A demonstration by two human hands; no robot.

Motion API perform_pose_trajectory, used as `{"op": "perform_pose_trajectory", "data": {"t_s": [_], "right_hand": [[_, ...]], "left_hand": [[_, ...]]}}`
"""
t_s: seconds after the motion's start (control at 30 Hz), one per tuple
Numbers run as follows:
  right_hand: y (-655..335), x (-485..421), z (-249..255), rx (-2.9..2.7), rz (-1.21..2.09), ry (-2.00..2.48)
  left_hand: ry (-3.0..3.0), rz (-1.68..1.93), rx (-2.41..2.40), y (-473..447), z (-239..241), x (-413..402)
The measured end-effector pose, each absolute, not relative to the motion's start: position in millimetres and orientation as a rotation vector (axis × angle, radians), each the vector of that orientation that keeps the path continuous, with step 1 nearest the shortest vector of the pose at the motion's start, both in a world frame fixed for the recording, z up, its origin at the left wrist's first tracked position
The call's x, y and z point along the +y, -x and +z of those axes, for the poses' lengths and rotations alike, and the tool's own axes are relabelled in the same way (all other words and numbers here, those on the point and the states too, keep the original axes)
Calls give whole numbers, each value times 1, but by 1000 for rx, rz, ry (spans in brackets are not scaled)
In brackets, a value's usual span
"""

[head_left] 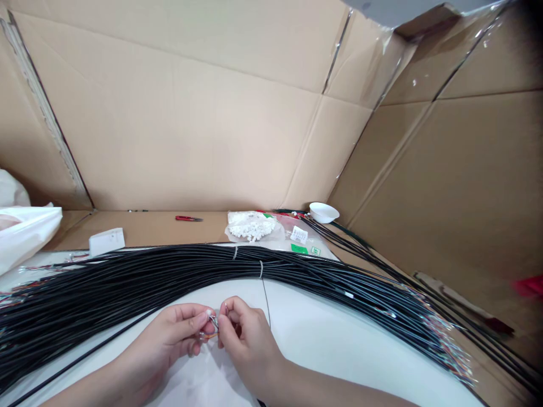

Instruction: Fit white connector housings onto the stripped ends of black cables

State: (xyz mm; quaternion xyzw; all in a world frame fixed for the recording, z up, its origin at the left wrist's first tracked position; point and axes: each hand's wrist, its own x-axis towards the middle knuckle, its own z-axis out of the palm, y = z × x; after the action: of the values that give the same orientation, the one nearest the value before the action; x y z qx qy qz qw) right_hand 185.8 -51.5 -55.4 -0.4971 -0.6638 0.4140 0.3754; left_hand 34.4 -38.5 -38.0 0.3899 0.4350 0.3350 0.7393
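My left hand [176, 333] is closed in a pinch on a small white connector [209, 313], with its thumb on top. Just to the right, my right hand [250, 342] pinches thin coloured wires [213, 322], and one wire tip sticks up above its fingers. An orange wire [207, 336] shows between the two hands. The hands nearly touch, and the fingers partly hide the wire ends. Beyond them a thick bundle of black cables [169, 277] arcs across the white table [314, 328], with stripped coloured ends [449, 345] at the right.
A clear bag of small white connectors [253, 228] lies behind the bundle, near a white bowl [324, 212]. Red-handled snips [189, 218] and a white card [107, 242] are further left. A white plastic bag [29, 232] sits at far left. Cardboard walls [190, 113] enclose the back and right.
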Motion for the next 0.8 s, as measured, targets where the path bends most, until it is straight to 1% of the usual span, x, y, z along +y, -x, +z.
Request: {"op": "perform_pose_trajectory", "data": {"t_s": [0.8], "right_hand": [[-184, -51, -58, -1661, 1001, 1334]], "left_hand": [[-896, 751, 940, -32, -46, -37]]}}
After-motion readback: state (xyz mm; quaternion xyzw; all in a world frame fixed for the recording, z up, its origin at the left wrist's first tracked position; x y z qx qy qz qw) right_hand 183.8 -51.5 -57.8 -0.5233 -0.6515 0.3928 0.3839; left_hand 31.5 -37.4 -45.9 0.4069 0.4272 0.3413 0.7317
